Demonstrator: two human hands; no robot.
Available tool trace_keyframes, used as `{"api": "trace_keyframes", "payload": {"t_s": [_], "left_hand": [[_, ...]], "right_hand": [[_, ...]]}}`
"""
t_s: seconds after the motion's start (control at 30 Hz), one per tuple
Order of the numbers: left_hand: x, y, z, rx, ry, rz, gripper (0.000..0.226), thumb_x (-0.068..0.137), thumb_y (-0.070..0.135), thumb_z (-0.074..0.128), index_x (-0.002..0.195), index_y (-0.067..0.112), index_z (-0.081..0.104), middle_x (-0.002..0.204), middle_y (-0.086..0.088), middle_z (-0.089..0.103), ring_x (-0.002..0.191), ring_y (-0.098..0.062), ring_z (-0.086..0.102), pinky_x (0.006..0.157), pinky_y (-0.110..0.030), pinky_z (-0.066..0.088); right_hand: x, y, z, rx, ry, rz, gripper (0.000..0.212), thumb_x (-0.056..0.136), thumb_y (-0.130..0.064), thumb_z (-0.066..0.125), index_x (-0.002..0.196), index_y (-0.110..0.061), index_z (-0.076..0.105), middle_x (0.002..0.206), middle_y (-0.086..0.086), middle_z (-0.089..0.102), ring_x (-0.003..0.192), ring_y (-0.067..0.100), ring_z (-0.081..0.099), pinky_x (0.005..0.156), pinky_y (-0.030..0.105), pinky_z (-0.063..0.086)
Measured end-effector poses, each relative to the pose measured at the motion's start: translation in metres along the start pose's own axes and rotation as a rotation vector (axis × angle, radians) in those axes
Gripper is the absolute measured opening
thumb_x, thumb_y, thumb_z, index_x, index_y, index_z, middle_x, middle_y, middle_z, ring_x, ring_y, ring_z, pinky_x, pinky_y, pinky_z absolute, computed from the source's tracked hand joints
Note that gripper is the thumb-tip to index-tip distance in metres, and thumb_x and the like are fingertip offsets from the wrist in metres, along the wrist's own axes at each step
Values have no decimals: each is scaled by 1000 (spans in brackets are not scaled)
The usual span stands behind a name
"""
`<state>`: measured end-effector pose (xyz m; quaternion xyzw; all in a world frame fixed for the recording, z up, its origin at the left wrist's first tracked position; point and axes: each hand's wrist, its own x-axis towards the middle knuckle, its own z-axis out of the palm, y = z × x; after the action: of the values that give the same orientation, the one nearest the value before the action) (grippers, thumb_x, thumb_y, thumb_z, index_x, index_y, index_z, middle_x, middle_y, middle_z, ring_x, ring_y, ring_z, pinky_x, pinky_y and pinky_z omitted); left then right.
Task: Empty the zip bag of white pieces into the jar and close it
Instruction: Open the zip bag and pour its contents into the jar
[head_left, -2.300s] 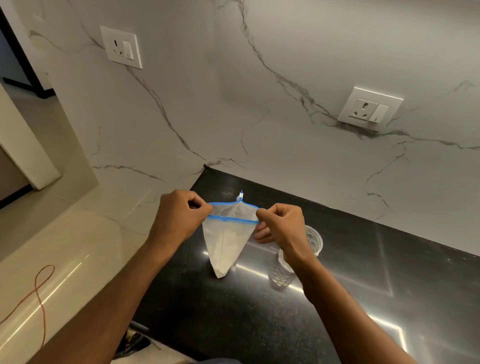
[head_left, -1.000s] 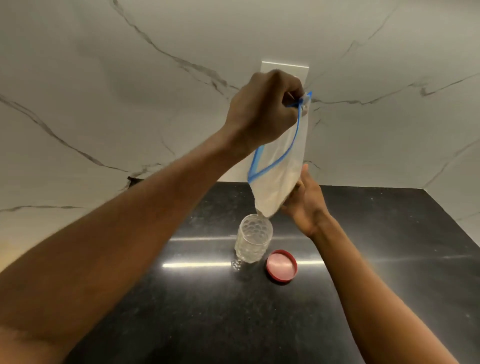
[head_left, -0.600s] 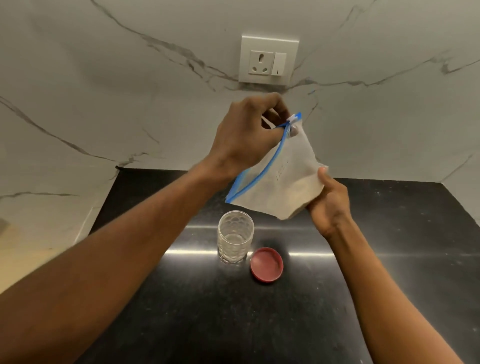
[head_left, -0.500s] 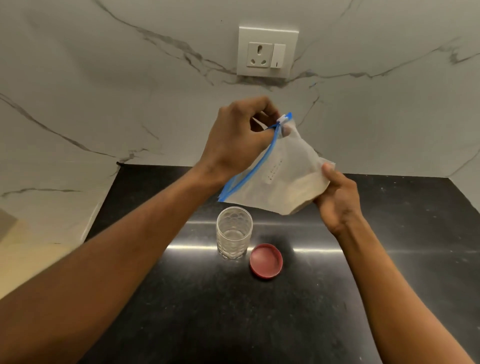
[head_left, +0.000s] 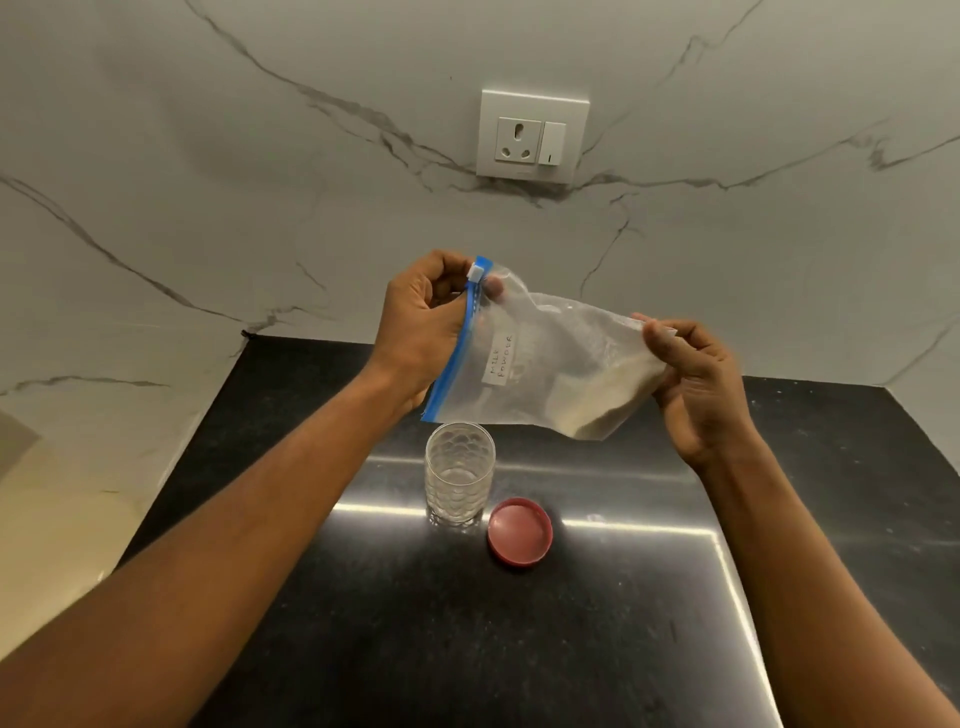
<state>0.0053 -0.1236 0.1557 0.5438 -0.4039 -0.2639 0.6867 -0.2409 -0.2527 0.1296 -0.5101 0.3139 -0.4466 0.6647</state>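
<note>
A clear zip bag (head_left: 540, 364) with a blue zip strip and a small handwritten label hangs sideways in the air above the counter. White powdery contents lie in its lower right corner. My left hand (head_left: 423, 325) pinches the zip end by the white slider. My right hand (head_left: 693, 379) grips the bag's bottom corner. Below the zip end stands a clear dimpled jar (head_left: 460, 474), open, with a little white at its bottom. Its red lid (head_left: 519, 531) lies flat on the counter just right of the jar.
The black counter (head_left: 467, 649) runs to a marble wall with a white socket and switch (head_left: 532, 136). A pale marble surface (head_left: 67, 499) borders the counter on the left.
The bag has swung from hanging corner-down over the jar to lying sideways, its bottom corner pulled out to the right. Both hands have come lower.
</note>
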Motion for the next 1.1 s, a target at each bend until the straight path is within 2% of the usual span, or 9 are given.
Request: {"api": "trace_keyframes", "payload": {"t_s": [0.07, 0.13, 0.37, 0.57, 0.7, 0.83, 0.9, 1.0, 1.1], "left_hand": [[-2, -6, -3, -7, 3, -15, 11, 93, 18, 80, 99, 25, 73, 95, 7, 81, 91, -16, 79, 73, -27, 65], [-6, -11, -6, -23, -2, -30, 13, 94, 14, 79, 100, 24, 74, 97, 5, 82, 95, -18, 80, 74, -29, 65], [-20, -28, -18, -2, -57, -13, 25, 96, -7, 70, 103, 17, 72, 97, 4, 83, 97, -18, 80, 79, -26, 64], [-26, -42, -26, 97, -53, -7, 31, 92, -12, 71, 99, 18, 73, 95, 9, 82, 96, -12, 79, 79, -21, 62], [-24, -45, -25, 120, -55, -16, 27, 93, -7, 72, 100, 19, 73, 94, 14, 81, 94, -8, 78, 77, -18, 61], [-24, -47, -26, 76, -78, -66, 22, 96, 2, 74, 104, 22, 72, 100, 10, 82, 99, -12, 78, 77, -21, 63], [-25, -47, -30, 94, -113, -127, 28, 96, 5, 74, 112, 28, 69, 106, 8, 81, 103, -14, 78, 79, -28, 66], [-24, -39, -37, 91, -168, -227, 47, 95, -5, 64, 121, 34, 62, 113, 7, 79, 109, -18, 76, 90, -40, 66], [-23, -22, -39, 166, -197, -174, 51, 79, 15, 65, 126, 35, 58, 136, 8, 65, 127, -18, 63, 96, -36, 58]], "right_hand": [[-2, -5, 1, -41, -13, -20, 11, 83, -25, 80, 79, -23, 70, 93, -7, 80, 87, 8, 73, 77, 29, 56], [-4, -8, 3, -92, 4, -45, 10, 80, -30, 81, 78, -26, 72, 86, -10, 75, 84, 7, 69, 78, 32, 55], [-3, -6, 5, -161, 17, -105, 8, 95, -19, 73, 89, -22, 70, 84, -11, 74, 81, 4, 67, 82, 33, 55], [-9, -4, 1, -249, 20, -195, 12, 81, -30, 81, 86, -23, 72, 83, -10, 77, 82, 7, 70, 80, 30, 57], [-10, -1, -5, -280, 13, -220, 18, 71, -23, 92, 73, -24, 74, 74, -7, 75, 73, 11, 70, 72, 25, 59], [-11, -1, -10, -307, -9, -203, 19, 68, -23, 94, 75, -21, 77, 76, -4, 75, 76, 14, 70, 74, 27, 60], [-12, -2, -10, -315, -17, -213, 19, 69, -20, 93, 79, -18, 77, 77, -4, 77, 77, 14, 71, 75, 26, 60], [-13, -5, -7, -345, -12, -242, 20, 70, -19, 92, 82, -14, 77, 77, -5, 77, 75, 13, 71, 74, 26, 61], [-16, -5, -4, -346, -6, -250, 23, 69, -21, 92, 83, -13, 76, 77, -3, 77, 76, 17, 70, 75, 32, 61]]}}
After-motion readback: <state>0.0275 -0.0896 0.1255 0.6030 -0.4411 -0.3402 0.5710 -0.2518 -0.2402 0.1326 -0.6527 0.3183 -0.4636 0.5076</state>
